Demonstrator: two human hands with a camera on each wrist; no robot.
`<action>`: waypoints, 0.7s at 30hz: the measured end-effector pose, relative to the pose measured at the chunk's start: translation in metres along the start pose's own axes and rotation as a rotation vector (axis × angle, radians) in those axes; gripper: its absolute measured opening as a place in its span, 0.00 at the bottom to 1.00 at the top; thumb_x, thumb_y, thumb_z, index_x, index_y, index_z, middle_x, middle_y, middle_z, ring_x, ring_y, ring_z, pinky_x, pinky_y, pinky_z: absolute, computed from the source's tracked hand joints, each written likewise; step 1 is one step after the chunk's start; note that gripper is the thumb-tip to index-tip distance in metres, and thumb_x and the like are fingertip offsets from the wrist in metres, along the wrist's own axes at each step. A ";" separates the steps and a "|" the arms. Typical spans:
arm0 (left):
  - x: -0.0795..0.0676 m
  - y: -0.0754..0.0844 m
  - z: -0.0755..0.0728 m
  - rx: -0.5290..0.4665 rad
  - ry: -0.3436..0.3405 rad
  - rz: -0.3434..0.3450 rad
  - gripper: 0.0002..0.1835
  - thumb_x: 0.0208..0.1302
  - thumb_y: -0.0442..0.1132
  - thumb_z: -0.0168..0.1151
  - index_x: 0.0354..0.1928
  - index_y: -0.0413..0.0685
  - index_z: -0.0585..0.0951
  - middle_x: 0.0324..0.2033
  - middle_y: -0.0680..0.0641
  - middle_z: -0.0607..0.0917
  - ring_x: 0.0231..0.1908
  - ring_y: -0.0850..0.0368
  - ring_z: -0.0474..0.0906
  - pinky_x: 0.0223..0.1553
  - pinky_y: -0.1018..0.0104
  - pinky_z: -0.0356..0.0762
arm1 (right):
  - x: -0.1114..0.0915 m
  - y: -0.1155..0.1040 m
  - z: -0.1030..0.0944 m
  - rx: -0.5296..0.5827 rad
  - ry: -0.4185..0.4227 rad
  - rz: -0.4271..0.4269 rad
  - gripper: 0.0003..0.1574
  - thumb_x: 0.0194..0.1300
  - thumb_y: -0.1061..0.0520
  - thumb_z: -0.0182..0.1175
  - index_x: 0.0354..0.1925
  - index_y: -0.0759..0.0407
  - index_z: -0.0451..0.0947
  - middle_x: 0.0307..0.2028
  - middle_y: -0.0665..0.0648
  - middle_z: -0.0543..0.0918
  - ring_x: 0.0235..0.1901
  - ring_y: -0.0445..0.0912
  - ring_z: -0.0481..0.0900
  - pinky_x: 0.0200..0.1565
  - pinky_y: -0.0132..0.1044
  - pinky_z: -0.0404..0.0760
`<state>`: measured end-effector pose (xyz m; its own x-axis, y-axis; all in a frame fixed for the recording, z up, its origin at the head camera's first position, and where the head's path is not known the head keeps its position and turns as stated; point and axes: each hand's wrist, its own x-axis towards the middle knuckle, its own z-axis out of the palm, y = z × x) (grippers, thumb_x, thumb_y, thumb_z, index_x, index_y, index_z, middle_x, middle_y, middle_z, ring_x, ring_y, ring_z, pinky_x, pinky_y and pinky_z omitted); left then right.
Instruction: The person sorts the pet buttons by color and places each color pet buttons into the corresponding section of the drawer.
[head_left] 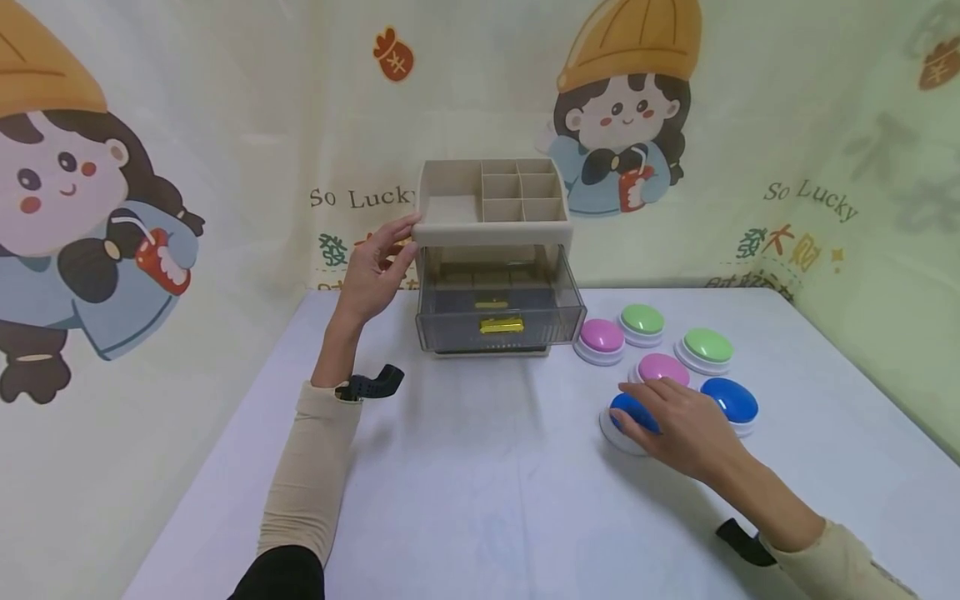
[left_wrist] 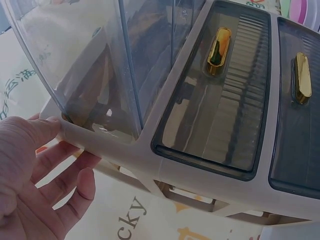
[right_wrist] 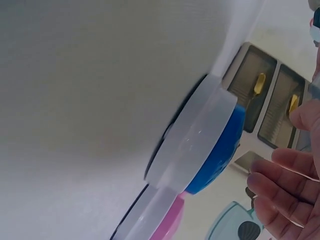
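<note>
A beige desktop drawer organizer point(head_left: 491, 235) stands at the back of the table. Its clear grey top drawer point(head_left: 555, 327) is pulled out, with a gold handle point(head_left: 501, 325) on its front. My left hand point(head_left: 378, 271) holds the organizer's left upper edge, thumb in front and fingers behind in the left wrist view. Over a blue push button point(head_left: 637, 411) hovers my right hand point(head_left: 686, 425), partly covering it. In the right wrist view its loosely bent fingers point(right_wrist: 280, 185) are apart from the blue button point(right_wrist: 220, 155) and hold nothing.
Beside the right hand are a second blue button point(head_left: 729, 400), pink buttons point(head_left: 602, 335) and green buttons point(head_left: 642, 318), all on white bases. Open compartments point(head_left: 521, 187) top the organizer. A printed cloth point(head_left: 480, 100) hangs behind the white table point(head_left: 465, 483).
</note>
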<state>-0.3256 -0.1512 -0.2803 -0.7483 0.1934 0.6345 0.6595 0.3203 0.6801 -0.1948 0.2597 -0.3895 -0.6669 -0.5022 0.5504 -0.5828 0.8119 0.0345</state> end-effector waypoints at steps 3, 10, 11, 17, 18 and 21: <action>0.000 0.000 0.000 -0.003 -0.002 0.004 0.22 0.76 0.30 0.55 0.70 0.40 0.73 0.66 0.37 0.77 0.57 0.37 0.80 0.43 0.73 0.74 | -0.002 0.002 -0.001 -0.007 -0.013 0.010 0.27 0.51 0.50 0.77 0.50 0.58 0.85 0.41 0.60 0.89 0.34 0.53 0.87 0.30 0.43 0.85; 0.001 0.001 0.000 0.008 0.002 -0.001 0.22 0.76 0.31 0.55 0.70 0.40 0.73 0.67 0.37 0.77 0.56 0.36 0.81 0.44 0.73 0.74 | -0.005 0.005 -0.001 -0.024 -0.010 0.012 0.28 0.50 0.49 0.77 0.48 0.58 0.85 0.39 0.60 0.89 0.31 0.52 0.87 0.27 0.41 0.84; 0.001 0.001 0.000 0.008 0.003 -0.003 0.22 0.76 0.31 0.55 0.70 0.39 0.73 0.67 0.37 0.77 0.56 0.36 0.81 0.44 0.72 0.74 | -0.006 0.006 -0.001 -0.024 -0.011 0.014 0.28 0.51 0.49 0.77 0.49 0.59 0.85 0.39 0.60 0.89 0.31 0.52 0.87 0.27 0.41 0.84; 0.000 0.001 0.000 0.010 0.003 -0.011 0.22 0.76 0.32 0.55 0.70 0.40 0.73 0.67 0.38 0.77 0.56 0.37 0.81 0.45 0.72 0.75 | -0.005 0.012 -0.003 -0.015 -0.026 0.053 0.27 0.53 0.50 0.75 0.51 0.59 0.85 0.39 0.61 0.89 0.35 0.54 0.87 0.29 0.44 0.84; 0.000 0.001 0.000 0.011 0.003 -0.010 0.22 0.76 0.32 0.55 0.70 0.40 0.73 0.67 0.37 0.77 0.56 0.37 0.81 0.45 0.72 0.75 | -0.004 0.014 -0.004 -0.011 -0.030 0.062 0.28 0.54 0.50 0.75 0.51 0.60 0.85 0.40 0.62 0.89 0.36 0.55 0.87 0.30 0.45 0.85; 0.000 0.002 0.000 0.013 0.004 -0.008 0.22 0.76 0.31 0.55 0.70 0.40 0.73 0.67 0.37 0.77 0.56 0.37 0.81 0.45 0.72 0.74 | -0.002 0.020 -0.004 0.002 -0.049 0.091 0.28 0.55 0.50 0.75 0.52 0.61 0.85 0.42 0.63 0.89 0.39 0.57 0.87 0.33 0.48 0.86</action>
<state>-0.3238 -0.1501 -0.2792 -0.7532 0.1875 0.6306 0.6526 0.3337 0.6803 -0.2034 0.2781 -0.3864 -0.7388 -0.4404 0.5101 -0.5199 0.8541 -0.0155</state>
